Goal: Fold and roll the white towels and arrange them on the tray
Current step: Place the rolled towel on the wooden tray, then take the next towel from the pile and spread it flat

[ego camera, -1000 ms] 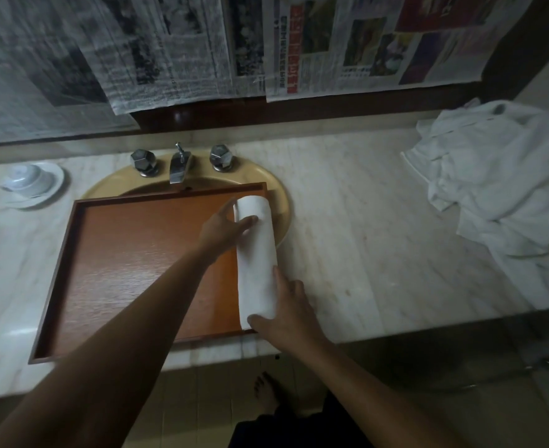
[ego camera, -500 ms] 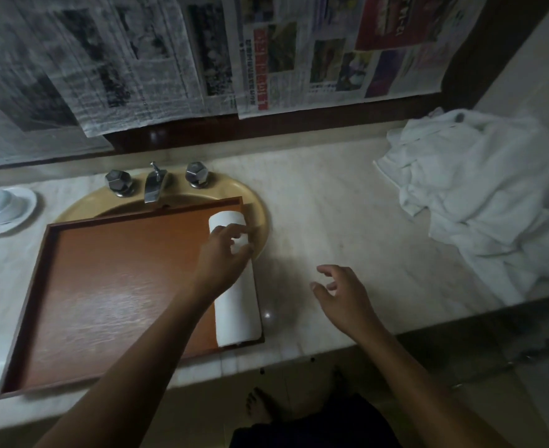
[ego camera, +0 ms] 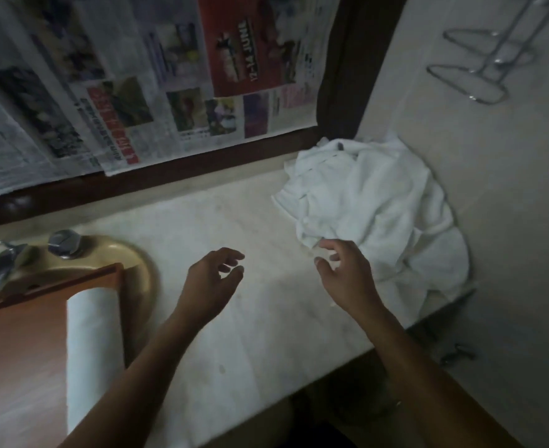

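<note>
- The bare left hand (ego camera: 213,281) hovers palm down, fingers loosely curled, thumb near the fingertips, gripping nothing.
- The bare right hand (ego camera: 347,276) reaches forward, fingers spread and relaxed, empty.
- The left forearm (ego camera: 143,360) and the right forearm (ego camera: 421,367) are bare and outstretched.

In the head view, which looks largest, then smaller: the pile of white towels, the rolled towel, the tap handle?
1. pile of white towels
2. rolled towel, nearer the camera, yet it looks smaller
3. tap handle, clearly smallest
</note>
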The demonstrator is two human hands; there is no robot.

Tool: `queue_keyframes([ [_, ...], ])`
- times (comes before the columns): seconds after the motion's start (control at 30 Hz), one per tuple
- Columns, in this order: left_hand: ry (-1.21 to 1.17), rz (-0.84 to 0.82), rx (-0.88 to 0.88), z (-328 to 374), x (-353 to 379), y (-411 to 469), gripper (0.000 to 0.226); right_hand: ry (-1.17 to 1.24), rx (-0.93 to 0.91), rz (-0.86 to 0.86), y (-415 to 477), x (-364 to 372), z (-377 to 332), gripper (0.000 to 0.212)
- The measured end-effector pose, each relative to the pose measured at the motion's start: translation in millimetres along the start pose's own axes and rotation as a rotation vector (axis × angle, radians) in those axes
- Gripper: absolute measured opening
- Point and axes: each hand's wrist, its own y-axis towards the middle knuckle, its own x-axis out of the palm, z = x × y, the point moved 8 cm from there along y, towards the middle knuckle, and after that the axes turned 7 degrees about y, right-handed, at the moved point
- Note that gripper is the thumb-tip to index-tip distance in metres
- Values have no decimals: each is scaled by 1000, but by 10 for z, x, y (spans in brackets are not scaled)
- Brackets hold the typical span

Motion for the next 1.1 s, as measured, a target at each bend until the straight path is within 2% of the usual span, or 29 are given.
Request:
queue_keyframes([
  [0.07,-2,-14,13,269,217,208,19,-52,-39,64,354,-301,153,32],
  [0.23,-47,-12,26,835,622,636,18,-204,13,302,1208,-1102,693,55],
  [0.3,-55,-10,30,996,768,758,19,-262,88,380,1510,-1378,888,65],
  [0.37,-58,-22,31,1115,896,841,18,-251,182,361,1762,-1512,1084,71],
  [0.4,-59,-29,29,1168,957,874,18,-231,219,314,1871,-1526,1178,68],
  [0.5,-61,-57,20,1250,1093,932,19,-228,302,172,2070,-1504,1388,40],
  [0.57,-60,-67,9,1247,1133,956,20,-195,290,183,2166,-1578,1384,29],
  [0.63,-55,-78,-31,1207,1133,984,19,-85,238,230,2257,-1689,1219,26],
  [0.73,-34,-68,-53,1240,1058,1049,20,151,37,247,2311,-1808,658,14],
  [0.8,-36,-31,-2,1376,947,1123,21,238,-104,176,2260,-1802,155,10],
  [0.87,-44,7,49,1529,830,1189,24,266,-215,14,2147,-1686,-322,11],
  [0.97,-68,76,120,1806,568,1272,62,311,-295,-305,1783,-1435,-936,13],
  [1.03,-112,70,278,2104,344,1230,79,331,-323,-509,1444,-1283,-1260,15],
  [1.1,-156,2,445,2355,188,1115,62,351,-375,-623,1173,-1209,-1490,15],
])
